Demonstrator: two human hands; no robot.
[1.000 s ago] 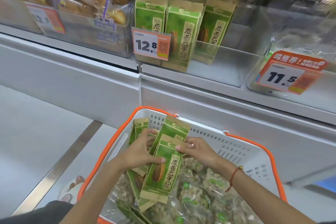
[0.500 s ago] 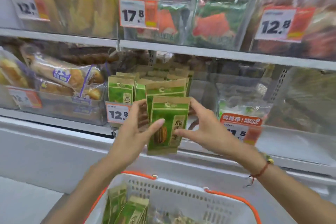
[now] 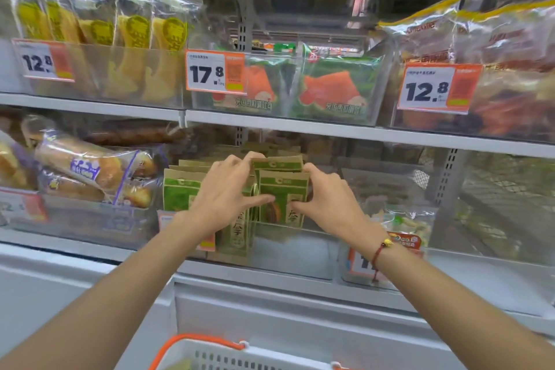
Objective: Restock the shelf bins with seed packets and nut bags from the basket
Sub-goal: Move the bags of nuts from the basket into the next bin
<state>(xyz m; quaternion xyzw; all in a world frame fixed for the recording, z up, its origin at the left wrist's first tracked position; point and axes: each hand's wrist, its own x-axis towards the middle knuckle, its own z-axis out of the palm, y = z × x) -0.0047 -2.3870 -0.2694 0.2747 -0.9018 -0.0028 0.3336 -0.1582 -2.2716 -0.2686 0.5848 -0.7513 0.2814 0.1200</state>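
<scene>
Green and brown seed packets (image 3: 282,189) are held upright between both hands over the clear shelf bin (image 3: 294,246) on the lower shelf. My left hand (image 3: 225,192) grips them from the left, thumb across the front. My right hand (image 3: 327,198) pinches their right edge. More of the same seed packets (image 3: 180,189) stand in the bin's left half, partly behind my left hand. The white basket with an orange rim (image 3: 210,345) shows only its top edge at the bottom of the view; its contents are out of sight.
Bread bags (image 3: 87,165) fill the bin to the left. A bin with nut bags (image 3: 402,222) stands to the right behind an orange price tag. The upper shelf holds yellow snack bags (image 3: 132,36), watermelon-print packs (image 3: 330,90) and price tags. A white cabinet front (image 3: 300,309) lies below.
Both hands lifted the seed packets out of the basket and up to the shelf bin, then pushed them further in. The view rose from the basket to the shelves.
</scene>
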